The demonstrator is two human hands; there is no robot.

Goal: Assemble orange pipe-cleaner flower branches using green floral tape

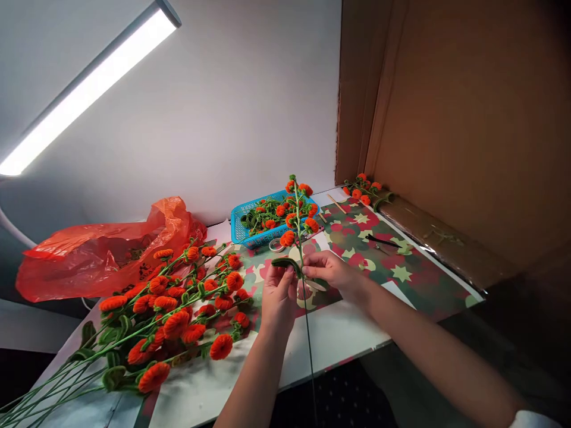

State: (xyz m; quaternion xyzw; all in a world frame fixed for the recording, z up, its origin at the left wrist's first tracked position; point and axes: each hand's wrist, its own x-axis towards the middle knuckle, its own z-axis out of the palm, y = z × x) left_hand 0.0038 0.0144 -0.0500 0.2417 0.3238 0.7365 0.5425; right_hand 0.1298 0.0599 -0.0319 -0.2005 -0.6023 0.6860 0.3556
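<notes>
Over the surface (330, 339), the stem (300, 241) stands nearly upright, blooms (288, 239) toward 12 o'clock, wire tail toward 6; it seems light and springy, the blooms soft and crushable, so best held below them. The left hand (281, 291), from 7 o'clock, pinches the leaf (285, 263); the right hand (331, 270), from 4, clamps fingertips on the stem.

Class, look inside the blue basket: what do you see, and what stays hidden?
Inside the basket are orange flowers and green stems. They cover its floor, which cannot be seen; the held stem also hides part of the contents.
</notes>
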